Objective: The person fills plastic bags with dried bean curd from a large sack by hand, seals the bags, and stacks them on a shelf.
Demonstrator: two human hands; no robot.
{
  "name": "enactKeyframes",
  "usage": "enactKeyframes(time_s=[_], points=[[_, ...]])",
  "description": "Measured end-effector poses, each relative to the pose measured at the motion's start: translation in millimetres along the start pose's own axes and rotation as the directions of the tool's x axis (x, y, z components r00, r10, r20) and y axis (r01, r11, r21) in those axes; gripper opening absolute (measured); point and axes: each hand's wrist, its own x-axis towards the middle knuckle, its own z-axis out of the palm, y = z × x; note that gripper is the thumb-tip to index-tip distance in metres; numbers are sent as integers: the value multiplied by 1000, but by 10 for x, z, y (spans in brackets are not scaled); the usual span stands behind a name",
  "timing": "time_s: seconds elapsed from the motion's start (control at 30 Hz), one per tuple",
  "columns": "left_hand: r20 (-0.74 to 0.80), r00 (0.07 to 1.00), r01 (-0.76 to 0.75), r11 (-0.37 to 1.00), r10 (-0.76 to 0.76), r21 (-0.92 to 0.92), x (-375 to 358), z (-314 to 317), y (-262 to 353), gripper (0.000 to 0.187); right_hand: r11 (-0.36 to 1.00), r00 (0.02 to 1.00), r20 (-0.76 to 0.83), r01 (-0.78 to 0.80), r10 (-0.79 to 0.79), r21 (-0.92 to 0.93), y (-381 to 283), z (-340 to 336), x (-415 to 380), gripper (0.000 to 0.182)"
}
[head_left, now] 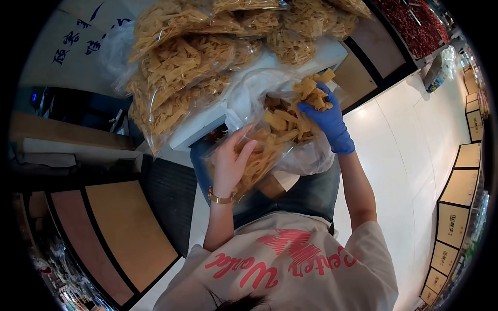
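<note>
Fingers [239, 150] of the bare left hand [228, 166] are spread and pressed against the outside of a clear plastic bag [295, 155], gripping its film near the lower left edge of the bag; a gold wristwatch [220, 198] sits on that wrist. Just right of centre, the right hand [324, 116] wears a blue glove, and its fingers are curled tight around a clump of dried tofu-skin strips [311, 93], held at the bag's open mouth.

From the head camera, the bag sits in the middle of the frame, between the two hands and against the person's denim lap. Its long axis runs diagonally from lower left to upper right, with the open mouth pointing toward the upper right. Pale yellow strips already fill its lower part, lying at mixed angles.

Above the bag, across the top centre of the frame, sealed packets of the same strips [181, 67] are piled on a white counter [207, 122]. A white sign with blue writing [78, 41] stands at the upper left. Red dried goods [415, 26] fill a bin at the upper right, and a row of cardboard boxes [456, 207] lines the right edge beside the pale tiled floor [404, 155].
</note>
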Motion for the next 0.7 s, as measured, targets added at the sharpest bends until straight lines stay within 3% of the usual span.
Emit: enactKeyframes(time_s=[0.17, 0.43, 0.5, 0.63, 0.7], points=[[-17, 1000, -18, 999, 17, -43, 107, 165, -88, 33, 990, 995, -66, 83, -76, 111, -229, 174, -11, 48], [-59, 997, -55, 998, 54, -28, 220, 392, -239, 35, 998, 982, 179, 57, -61, 27, -90, 329, -84, 48], [-50, 998, -44, 999, 45, 26, 208, 411, -270, 36, 986, 910, 390, -165, 143, 22, -64, 266, -84, 51], [-81, 996, -28, 1000, 29, 11, 183, 463, -251, 40, 974, 845, 504, -226, 181, 29, -120, 178, -51, 48], [-84, 996, -27, 999, 29, 21, 188, 474, -238, 41, 962, 771, 583, -266, 255, -69, -164, 151, -35, 46]])
